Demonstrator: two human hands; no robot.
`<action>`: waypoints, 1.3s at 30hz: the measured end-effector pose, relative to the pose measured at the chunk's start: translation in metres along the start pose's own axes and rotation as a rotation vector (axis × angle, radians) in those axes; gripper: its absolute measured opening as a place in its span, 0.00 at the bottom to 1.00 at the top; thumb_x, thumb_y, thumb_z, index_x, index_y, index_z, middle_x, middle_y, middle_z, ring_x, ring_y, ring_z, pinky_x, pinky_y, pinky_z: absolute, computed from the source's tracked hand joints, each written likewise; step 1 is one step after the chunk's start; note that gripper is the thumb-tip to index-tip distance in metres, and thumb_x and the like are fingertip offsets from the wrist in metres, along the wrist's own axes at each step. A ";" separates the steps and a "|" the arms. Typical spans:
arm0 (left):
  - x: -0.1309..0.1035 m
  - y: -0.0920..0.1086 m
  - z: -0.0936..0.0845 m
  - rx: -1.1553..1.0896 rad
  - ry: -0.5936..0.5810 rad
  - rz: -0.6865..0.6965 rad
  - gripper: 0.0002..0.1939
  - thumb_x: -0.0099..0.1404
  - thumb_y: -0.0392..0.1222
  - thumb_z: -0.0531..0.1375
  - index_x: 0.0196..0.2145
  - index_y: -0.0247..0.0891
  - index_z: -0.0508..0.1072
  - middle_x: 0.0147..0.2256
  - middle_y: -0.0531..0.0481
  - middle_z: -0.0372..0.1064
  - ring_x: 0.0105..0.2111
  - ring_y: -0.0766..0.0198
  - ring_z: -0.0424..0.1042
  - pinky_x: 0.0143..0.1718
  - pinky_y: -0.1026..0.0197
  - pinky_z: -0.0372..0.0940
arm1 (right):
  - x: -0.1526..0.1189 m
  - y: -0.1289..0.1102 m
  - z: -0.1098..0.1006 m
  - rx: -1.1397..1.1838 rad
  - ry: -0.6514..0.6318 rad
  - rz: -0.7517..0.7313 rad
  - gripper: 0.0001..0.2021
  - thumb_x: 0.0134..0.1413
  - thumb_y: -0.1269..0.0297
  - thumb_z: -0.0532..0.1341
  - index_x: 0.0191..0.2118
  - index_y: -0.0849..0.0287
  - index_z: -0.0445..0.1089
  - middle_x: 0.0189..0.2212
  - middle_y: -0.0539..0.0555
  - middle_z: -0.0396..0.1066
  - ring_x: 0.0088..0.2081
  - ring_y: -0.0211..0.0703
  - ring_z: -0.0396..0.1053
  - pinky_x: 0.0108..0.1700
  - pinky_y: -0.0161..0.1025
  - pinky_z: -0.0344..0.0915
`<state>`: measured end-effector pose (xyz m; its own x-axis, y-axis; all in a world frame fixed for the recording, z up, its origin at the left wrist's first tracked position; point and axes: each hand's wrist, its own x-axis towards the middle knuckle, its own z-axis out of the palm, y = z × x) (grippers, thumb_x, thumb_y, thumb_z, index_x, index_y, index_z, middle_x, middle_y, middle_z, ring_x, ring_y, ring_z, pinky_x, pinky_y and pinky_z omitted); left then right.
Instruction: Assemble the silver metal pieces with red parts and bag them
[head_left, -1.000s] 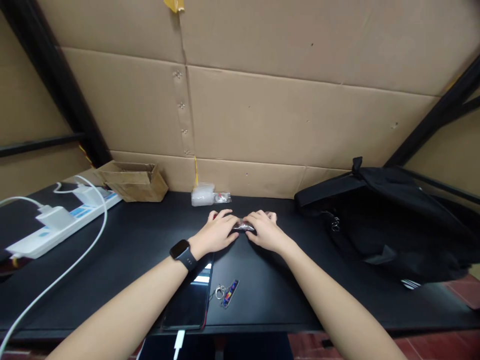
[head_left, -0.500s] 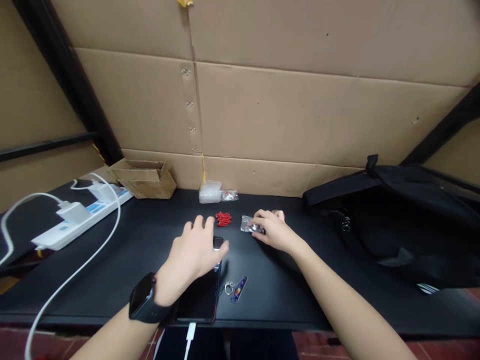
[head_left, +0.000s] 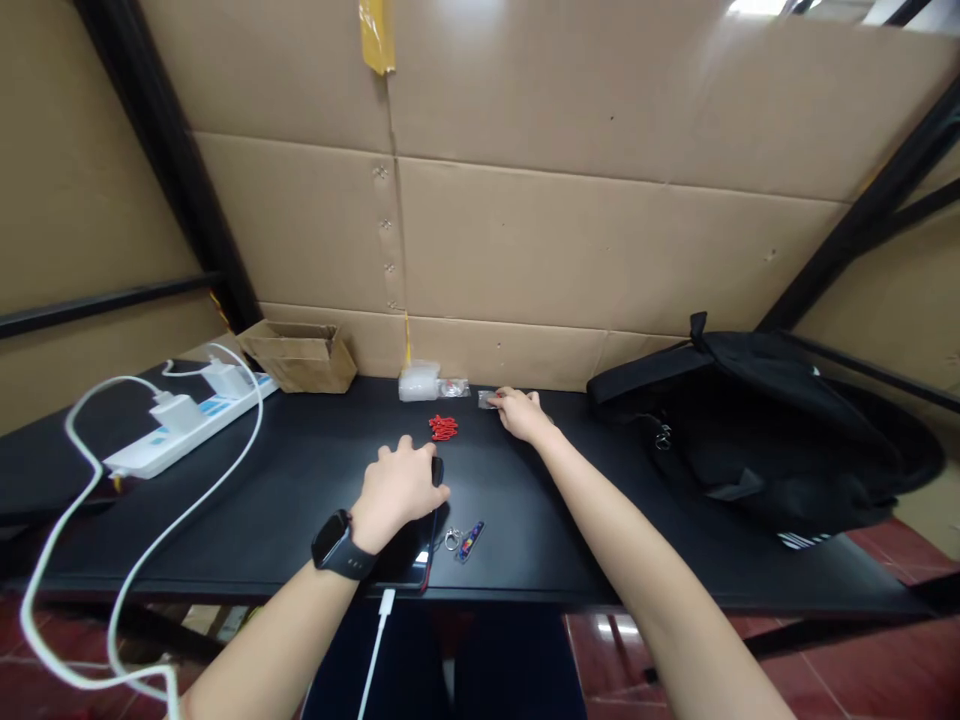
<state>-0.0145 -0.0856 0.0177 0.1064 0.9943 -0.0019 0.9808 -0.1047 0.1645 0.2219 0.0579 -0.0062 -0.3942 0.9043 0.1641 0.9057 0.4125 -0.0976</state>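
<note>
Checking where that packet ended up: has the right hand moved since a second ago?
Yes. The right hand, holding the small clear packet, moved away from the phone toward the cardboard wall.

We see a dark, flat phone point(head_left: 420, 540) lying face-up at the near edge of the black surface point(head_left: 285, 500), a white cable plugged into its near end; our left hand point(head_left: 397, 487) rests on it. A small clear plastic packet point(head_left: 488, 399) lies at the far edge, pinched by our right hand point(head_left: 521, 413).
</note>
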 end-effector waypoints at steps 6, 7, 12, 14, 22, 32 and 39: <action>0.000 0.003 -0.003 -0.003 0.008 -0.021 0.25 0.57 0.55 0.62 0.51 0.43 0.73 0.49 0.35 0.67 0.48 0.34 0.69 0.40 0.43 0.68 | 0.008 0.007 -0.008 0.033 0.014 -0.003 0.23 0.62 0.70 0.55 0.62 0.51 0.68 0.63 0.61 0.63 0.61 0.56 0.63 0.55 0.54 0.60; 0.000 0.004 -0.004 -0.002 0.007 -0.027 0.25 0.57 0.55 0.62 0.51 0.43 0.73 0.49 0.34 0.67 0.48 0.34 0.69 0.40 0.43 0.68 | 0.003 0.011 -0.010 0.038 0.026 -0.004 0.24 0.62 0.69 0.56 0.62 0.51 0.67 0.64 0.61 0.62 0.61 0.56 0.62 0.56 0.55 0.59; 0.008 0.005 -0.004 0.016 0.001 -0.025 0.26 0.58 0.54 0.61 0.53 0.44 0.72 0.49 0.34 0.68 0.47 0.33 0.69 0.39 0.43 0.68 | -0.032 0.052 -0.020 0.137 0.121 0.037 0.20 0.59 0.66 0.61 0.57 0.54 0.71 0.60 0.61 0.66 0.60 0.56 0.65 0.57 0.54 0.62; 0.012 0.004 -0.001 0.031 -0.010 -0.024 0.25 0.59 0.54 0.60 0.53 0.45 0.72 0.49 0.35 0.68 0.47 0.33 0.70 0.39 0.43 0.67 | -0.044 0.072 -0.021 0.233 0.143 0.046 0.18 0.58 0.66 0.63 0.55 0.56 0.72 0.55 0.61 0.70 0.56 0.52 0.69 0.56 0.49 0.64; 0.020 0.001 -0.004 0.059 -0.054 -0.022 0.25 0.59 0.57 0.61 0.52 0.46 0.72 0.49 0.34 0.68 0.44 0.32 0.72 0.37 0.41 0.67 | -0.051 0.097 -0.016 0.300 0.015 -0.048 0.26 0.46 0.62 0.72 0.53 0.58 0.73 0.48 0.59 0.75 0.47 0.49 0.73 0.53 0.44 0.67; 0.108 -0.034 -0.008 -0.156 0.245 0.480 0.09 0.65 0.42 0.59 0.43 0.44 0.76 0.47 0.45 0.73 0.47 0.54 0.73 0.50 0.55 0.67 | -0.048 0.082 -0.017 0.339 0.017 -0.006 0.24 0.43 0.69 0.69 0.50 0.56 0.76 0.40 0.53 0.78 0.35 0.40 0.74 0.41 0.36 0.68; 0.114 -0.047 0.010 -0.158 0.192 0.566 0.07 0.66 0.42 0.61 0.40 0.41 0.77 0.41 0.46 0.74 0.44 0.55 0.73 0.49 0.55 0.66 | -0.048 0.076 -0.022 0.336 -0.008 -0.038 0.22 0.49 0.64 0.69 0.52 0.55 0.75 0.44 0.54 0.79 0.40 0.45 0.75 0.46 0.40 0.69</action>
<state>-0.0472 0.0326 -0.0001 0.5579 0.7724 0.3036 0.7430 -0.6278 0.2319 0.3133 0.0438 -0.0001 -0.4293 0.8877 0.1665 0.7888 0.4582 -0.4096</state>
